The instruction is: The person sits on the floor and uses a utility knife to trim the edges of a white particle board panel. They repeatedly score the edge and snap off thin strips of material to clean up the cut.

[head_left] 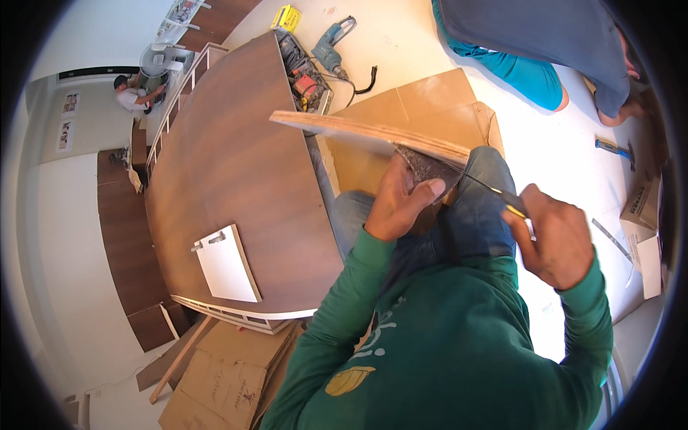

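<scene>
My left hand (400,206) grips a dark, mottled, flat piece (428,166), thumb on its near face, held against the underside of a wooden board (365,130). The board's layered edge faces up and its left end sticks out over a brown panel. My right hand (555,240) is closed on the black and yellow handle of a screwdriver (513,203). Its thin shaft points left to the dark piece and the board; the tip's exact contact is hidden. My knees, in jeans, are beneath the board.
The large brown panel (236,143) carries a small white board with a hinge (229,265). Beyond lie an open tool case (304,79), a teal drill (328,50) and cardboard (423,97). A co-worker (530,36) is at the far right, near a hammer (618,150). Another person (136,93) crouches far left.
</scene>
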`<state>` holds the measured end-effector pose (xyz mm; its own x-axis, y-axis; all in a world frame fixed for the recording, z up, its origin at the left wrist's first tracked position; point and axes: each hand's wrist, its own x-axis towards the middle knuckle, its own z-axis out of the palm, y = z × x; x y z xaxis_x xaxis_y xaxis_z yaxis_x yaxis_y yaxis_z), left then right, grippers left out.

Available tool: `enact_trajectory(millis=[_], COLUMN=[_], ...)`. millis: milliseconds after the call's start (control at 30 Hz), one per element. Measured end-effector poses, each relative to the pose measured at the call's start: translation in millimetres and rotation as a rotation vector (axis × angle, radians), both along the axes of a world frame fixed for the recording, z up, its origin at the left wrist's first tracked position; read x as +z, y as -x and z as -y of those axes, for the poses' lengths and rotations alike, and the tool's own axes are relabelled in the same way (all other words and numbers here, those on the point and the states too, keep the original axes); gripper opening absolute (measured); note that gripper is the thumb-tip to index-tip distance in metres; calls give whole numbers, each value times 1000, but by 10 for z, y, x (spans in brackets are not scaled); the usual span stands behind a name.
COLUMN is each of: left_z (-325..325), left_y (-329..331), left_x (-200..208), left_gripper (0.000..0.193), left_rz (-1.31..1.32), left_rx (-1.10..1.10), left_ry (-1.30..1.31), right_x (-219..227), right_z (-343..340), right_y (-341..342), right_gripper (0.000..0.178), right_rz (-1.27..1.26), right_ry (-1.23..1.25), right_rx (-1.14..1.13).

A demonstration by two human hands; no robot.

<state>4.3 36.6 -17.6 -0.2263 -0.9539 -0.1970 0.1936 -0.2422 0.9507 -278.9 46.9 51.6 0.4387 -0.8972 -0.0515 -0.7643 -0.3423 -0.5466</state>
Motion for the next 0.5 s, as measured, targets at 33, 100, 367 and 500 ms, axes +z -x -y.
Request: enact_trajectory(millis=[33, 100, 367, 500], left_z=[14, 76, 96, 49], left_y=[5, 32, 15, 29], left_x=[-3, 5, 60, 71], left_gripper=[73, 73, 74, 77], left_rz=[-11, -39, -4, -6], left_rx=[4, -6, -29, 2], left_ry=[2, 11, -35, -67], right_x=[95, 82, -396, -527], right_z=[19, 26, 170, 246], right_y=[87, 112, -413, -499], right_gripper=[27, 23, 25, 27], right_rz=[-42, 90, 399, 402], right_ry=[-35, -82, 4, 21], right_rx=[6, -19, -55, 6])
